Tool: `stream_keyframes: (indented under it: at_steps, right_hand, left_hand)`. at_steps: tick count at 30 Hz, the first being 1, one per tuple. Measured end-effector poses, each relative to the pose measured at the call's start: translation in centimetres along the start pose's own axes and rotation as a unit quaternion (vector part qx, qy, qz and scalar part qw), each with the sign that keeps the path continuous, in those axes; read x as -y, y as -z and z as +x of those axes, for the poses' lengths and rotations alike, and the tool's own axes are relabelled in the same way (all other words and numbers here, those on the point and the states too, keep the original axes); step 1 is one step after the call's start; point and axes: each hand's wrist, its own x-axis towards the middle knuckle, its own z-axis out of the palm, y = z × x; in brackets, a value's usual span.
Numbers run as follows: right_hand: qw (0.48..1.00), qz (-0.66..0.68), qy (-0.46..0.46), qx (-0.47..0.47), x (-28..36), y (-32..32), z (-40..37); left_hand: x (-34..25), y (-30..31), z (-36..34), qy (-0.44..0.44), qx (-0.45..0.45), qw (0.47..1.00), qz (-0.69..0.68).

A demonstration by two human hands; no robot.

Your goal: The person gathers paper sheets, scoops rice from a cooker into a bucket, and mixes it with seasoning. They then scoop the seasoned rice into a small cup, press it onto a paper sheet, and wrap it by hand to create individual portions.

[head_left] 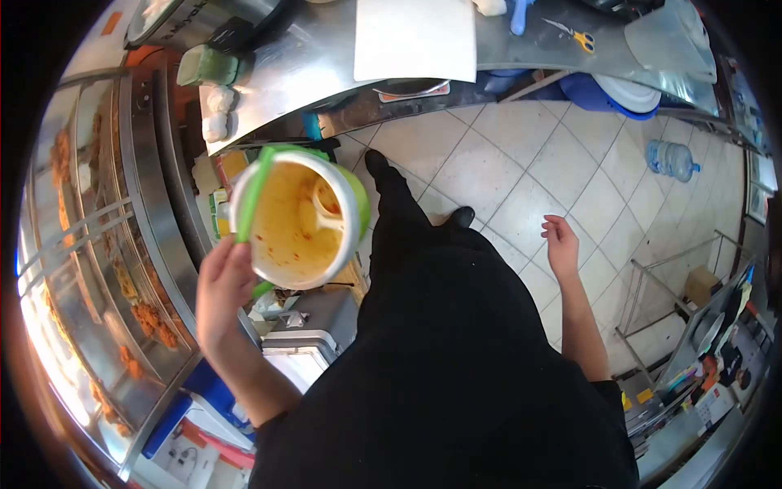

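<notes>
My left hand [226,285] is closed around the green handle of a bucket [352,220], with white walls and a lime-green outside. The bucket is tilted so that I look into its mouth. Orange-yellow residue streaks its inner wall, and a small white cup-like piece [327,213] with orange residue is inside. Its contents at the bottom are hard to make out. Over the tiled floor, my right hand [560,244] hangs free with loosely bent fingers, holding nothing.
On my left stands a glass display case [122,269] with fried food. A steel counter [285,77] ahead bears a white board [415,41], scissors [582,39] and a clear plastic container [668,41]. A water jug [673,160] lies on the floor; a metal rack [643,301] is at right.
</notes>
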Motion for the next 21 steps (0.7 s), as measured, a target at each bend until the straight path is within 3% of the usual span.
stream_keyframes:
  at_steps: [3,6,8,10,12,14,16,18,20,21]
  right_hand:
    - [0.998,-0.006,-0.062,-0.012,-3.6,1.8,-1.5]
    - [0.994,-0.012,-0.106,-0.022,-11.3,2.5,-4.5]
    - [0.98,-0.056,-0.188,0.024,-15.2,2.3,-7.3]
    - [0.963,-0.044,-0.266,-0.004,-16.7,1.8,-10.6]
    - [0.941,-0.026,-0.334,-0.043,-18.3,1.3,-14.3]
    - [0.939,-0.01,-0.342,-0.035,-22.7,0.9,-18.3]
    - [0.952,-0.037,-0.303,-0.031,-21.6,1.0,-21.3]
    - [0.924,-0.016,-0.38,-0.031,-17.4,1.0,-22.3]
    - [0.913,0.035,-0.406,-0.006,-18.3,0.9,-23.6]
    - [0.908,-0.012,-0.417,0.029,-16.2,1.5,-22.6]
  left_hand:
    - [5.4,-5.1,4.7,0.028,0.018,0.992,0.123]
    - [10.9,-10.2,10.6,-0.018,0.033,0.955,0.293]
    - [14.0,-14.5,14.6,-0.035,0.06,0.954,0.292]
    - [19.8,-18.9,19.3,-0.018,0.091,0.971,0.219]
    - [20.7,-23.6,22.6,-0.005,0.102,0.959,0.265]
    - [22.4,-28.3,27.9,-0.015,0.125,0.961,0.246]
    - [20.9,-33.4,32.3,-0.007,0.134,0.959,0.248]
    - [19.9,-37.5,37.5,-0.082,0.106,0.923,0.361]
    - [16.8,-41.0,39.7,-0.096,0.089,0.92,0.369]
    - [15.7,-42.7,40.6,-0.114,0.073,0.917,0.376]
